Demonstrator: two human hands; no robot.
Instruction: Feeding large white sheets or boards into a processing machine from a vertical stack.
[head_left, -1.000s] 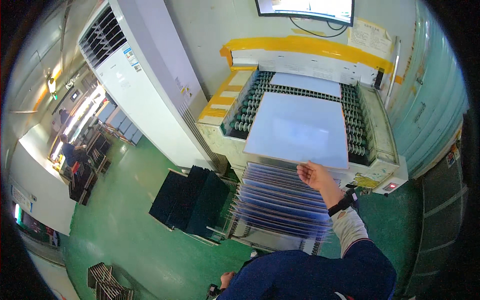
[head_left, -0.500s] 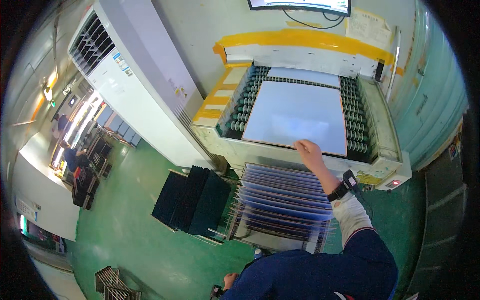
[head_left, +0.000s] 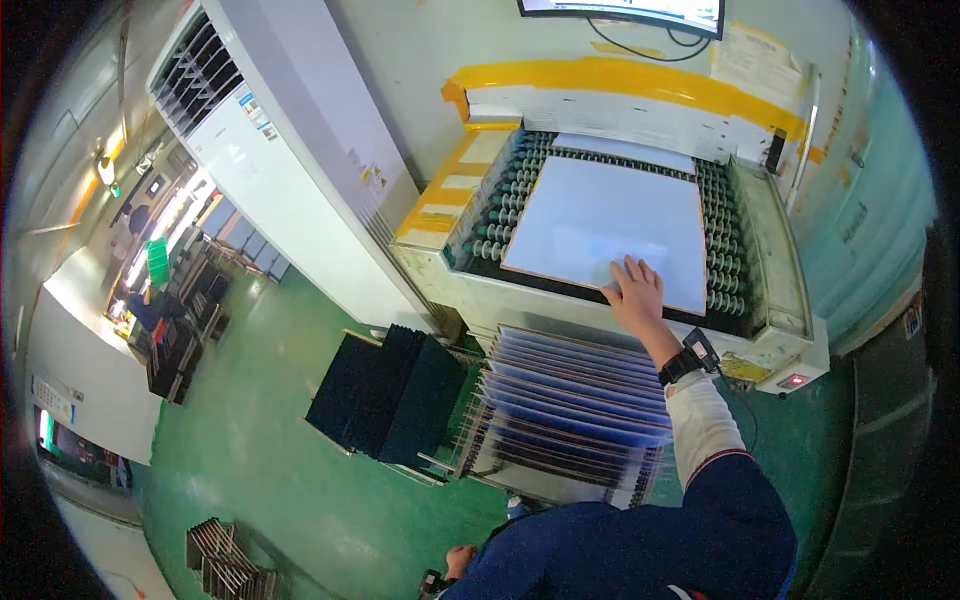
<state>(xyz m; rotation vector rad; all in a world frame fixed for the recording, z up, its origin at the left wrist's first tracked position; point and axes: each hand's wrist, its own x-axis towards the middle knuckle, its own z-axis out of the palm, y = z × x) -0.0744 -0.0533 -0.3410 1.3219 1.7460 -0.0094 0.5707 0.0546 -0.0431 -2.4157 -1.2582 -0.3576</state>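
A large pale-blue sheet with thin orange edges (head_left: 600,210) lies flat on the machine's rollers. My right hand (head_left: 638,290) is open, its fingers spread on the sheet's near edge. A second pale sheet (head_left: 640,152) shows farther in, by the back of the machine. Below my right forearm, a rack (head_left: 630,490) holds several similar sheets standing on edge in a row. Low in the view, my left hand (head_left: 460,560) hangs beside my body, away from the sheets; its fingers are mostly hidden.
The roller machine (head_left: 480,290) has raised side walls. Left of the rack stands a block of dark panels (head_left: 385,395). A tall white air conditioner (head_left: 290,190) rises behind it. Folded racks (head_left: 228,560) lie on the green floor. A co-worker (head_left: 148,310) is at the far left.
My right hand has gone from closed fingertips at the sheet's near edge to spread fingers on it. The sheet sits slightly farther in on the rollers. A green item now shows near the co-worker.
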